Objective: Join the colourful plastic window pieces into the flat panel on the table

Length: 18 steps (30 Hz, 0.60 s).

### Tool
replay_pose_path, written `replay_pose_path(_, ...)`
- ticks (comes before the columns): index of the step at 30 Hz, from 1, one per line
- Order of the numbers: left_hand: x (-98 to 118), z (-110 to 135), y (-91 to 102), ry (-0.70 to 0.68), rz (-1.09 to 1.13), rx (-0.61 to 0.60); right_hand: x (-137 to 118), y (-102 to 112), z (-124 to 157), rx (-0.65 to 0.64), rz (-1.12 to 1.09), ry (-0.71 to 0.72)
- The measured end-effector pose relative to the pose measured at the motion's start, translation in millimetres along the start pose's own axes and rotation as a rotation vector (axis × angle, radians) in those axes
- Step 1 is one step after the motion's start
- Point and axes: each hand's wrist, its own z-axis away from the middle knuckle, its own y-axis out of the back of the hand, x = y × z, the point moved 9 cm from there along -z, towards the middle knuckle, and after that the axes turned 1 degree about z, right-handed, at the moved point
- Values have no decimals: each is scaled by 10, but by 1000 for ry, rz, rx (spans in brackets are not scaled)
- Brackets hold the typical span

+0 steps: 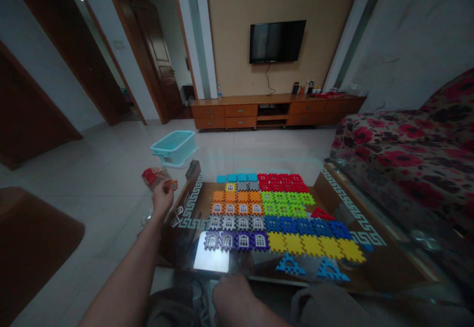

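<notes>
Two blue triangular plastic tiles (291,265)

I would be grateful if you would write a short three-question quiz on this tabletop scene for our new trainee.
1. Which is nearer the small orange piece: the left hand or the right hand?
2. True or false: the turquoise plastic tub stands on the floor beyond the glass table.
3. How many blue triangular tiles lie just beyond the row of yellow tiles on the near side?

Key: 1. The left hand. 2. True. 3. Two.
</notes>
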Motion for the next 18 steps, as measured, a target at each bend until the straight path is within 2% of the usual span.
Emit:
replay_pose_path(3, 209, -3, -172, -9, 199, -57, 22, 7, -3, 11, -7, -9)
replay_pose_path(8, 376, 59, -511, 98, 430, -140, 14, -1, -27, 7, -23, 6)
replay_pose_path(14, 520, 159, -886, 46, 418, -276, 16, -7, -41, 26, -12, -23)
replay_pose_path(18, 594, 201, -1042, 24, 361, -303, 13, -22, -31, 27, 4, -15)
